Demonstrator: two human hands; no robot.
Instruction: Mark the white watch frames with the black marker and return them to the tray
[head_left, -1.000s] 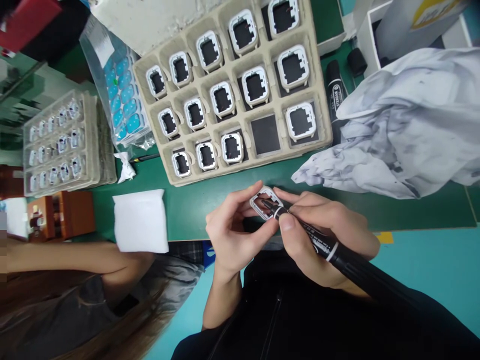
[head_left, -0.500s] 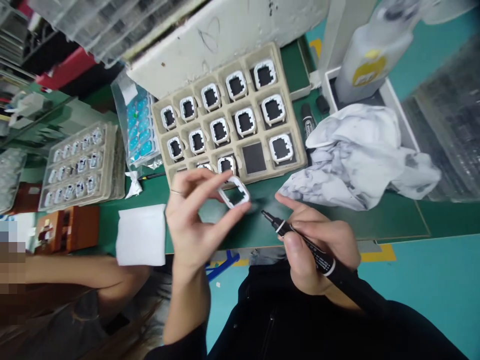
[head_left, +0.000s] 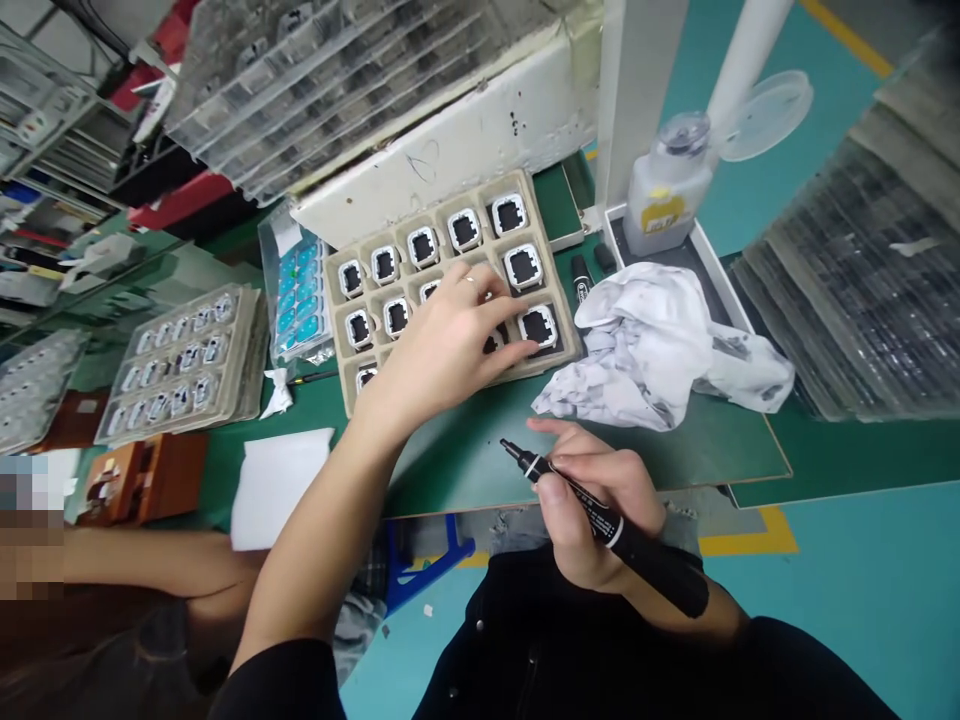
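At the spread thumb and forefinger of the left hand point(head_left: 459, 335), a white frame point(head_left: 553, 330) is sitting in its compartment of a moulded tray point(head_left: 564, 358); whether the fingertips are touching it, I cannot tell. Rightward from those fingers, the right hand point(head_left: 619, 485) is gripping a black marker point(head_left: 602, 518) over the table point(head_left: 457, 455).
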